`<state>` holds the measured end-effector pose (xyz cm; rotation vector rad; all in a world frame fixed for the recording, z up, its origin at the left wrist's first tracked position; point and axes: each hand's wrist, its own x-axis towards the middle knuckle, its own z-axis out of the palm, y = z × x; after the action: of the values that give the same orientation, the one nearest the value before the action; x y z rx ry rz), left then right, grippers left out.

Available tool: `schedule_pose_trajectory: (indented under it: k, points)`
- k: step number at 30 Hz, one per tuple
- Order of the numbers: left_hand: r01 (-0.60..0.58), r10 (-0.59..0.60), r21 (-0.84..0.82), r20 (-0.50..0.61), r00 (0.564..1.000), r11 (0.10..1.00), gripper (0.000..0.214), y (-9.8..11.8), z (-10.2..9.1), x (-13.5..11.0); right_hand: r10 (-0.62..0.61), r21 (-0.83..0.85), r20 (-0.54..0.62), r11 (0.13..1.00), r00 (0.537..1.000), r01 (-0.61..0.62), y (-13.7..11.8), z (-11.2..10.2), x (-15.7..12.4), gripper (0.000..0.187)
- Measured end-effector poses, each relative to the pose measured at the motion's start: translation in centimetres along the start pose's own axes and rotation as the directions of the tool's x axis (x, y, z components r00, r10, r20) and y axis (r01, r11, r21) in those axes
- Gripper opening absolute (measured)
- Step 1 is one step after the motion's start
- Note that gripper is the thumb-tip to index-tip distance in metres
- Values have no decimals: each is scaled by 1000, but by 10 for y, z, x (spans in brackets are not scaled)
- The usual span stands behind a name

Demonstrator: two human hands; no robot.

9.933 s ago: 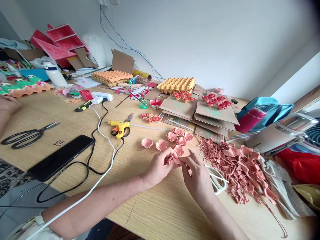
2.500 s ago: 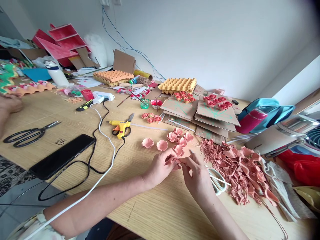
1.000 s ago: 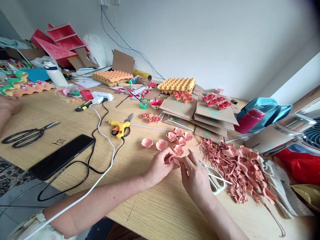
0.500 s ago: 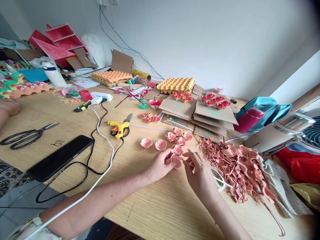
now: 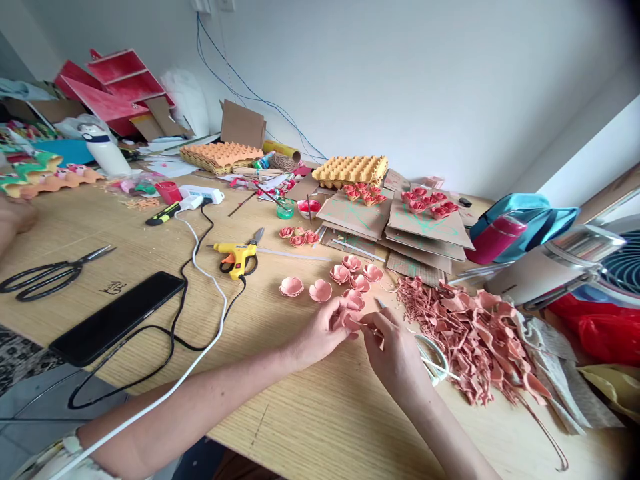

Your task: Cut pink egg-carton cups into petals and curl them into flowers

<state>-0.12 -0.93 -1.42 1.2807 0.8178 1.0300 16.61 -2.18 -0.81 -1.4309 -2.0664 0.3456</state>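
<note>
My left hand (image 5: 325,333) is closed on a pink petalled flower cup (image 5: 346,321) cut from egg-carton pulp, holding it just above the table. My right hand (image 5: 393,347) pinches a thin pale stick (image 5: 449,373), whose front end reaches the flower cup; the fingers cover its middle. Pale-green-handled scissors (image 5: 436,353) show beside and under that hand; whether they are held or lie on the table, I cannot tell. Several matching flower cups (image 5: 321,291) sit just beyond my hands. To the right lies a heap of pink carton scraps (image 5: 480,340).
A yellow glue gun (image 5: 236,257), its cord, a black phone (image 5: 120,317) and black scissors (image 5: 55,272) lie left. Behind are red-painted flowers (image 5: 365,193) on stacked cardboard (image 5: 355,215), paint cups (image 5: 285,209) and egg trays (image 5: 350,171). Another person's hand (image 5: 17,217) rests at far left.
My right hand has moved slightly left, bringing the stick's front end onto the flower cup. My left hand keeps its hold, with the cup tilted a little differently.
</note>
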Motion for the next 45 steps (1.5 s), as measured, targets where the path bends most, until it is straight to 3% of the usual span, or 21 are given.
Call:
schedule_pose_trajectory:
  k: [4,7,12,21,30,37,45]
  points:
    - [-51,51,195,6,999,979,34,-3,-1,-2,-20,-135,-36,991,999,15,0,2,-1,17]
    - [-63,63,247,8,998,967,35,-6,0,-2,-58,-224,-46,973,997,46,-1,2,-2,17]
    - [-43,48,179,-26,998,983,19,-9,2,0,-53,-222,-22,974,998,46,-4,2,-3,21]
    - [22,-22,44,-8,1000,999,30,-5,3,-1,-37,-177,-10,984,999,34,-5,2,-3,23]
    - [-1,19,181,-96,995,984,27,-10,3,1,-52,-117,4,992,999,53,-9,5,-4,22]
    - [9,4,113,-106,994,994,12,-16,0,1,-45,-110,8,993,999,45,-9,5,-5,22]
    - [47,-39,64,-122,992,997,2,-11,0,2,-158,-230,-1,961,987,154,-12,1,-4,24]
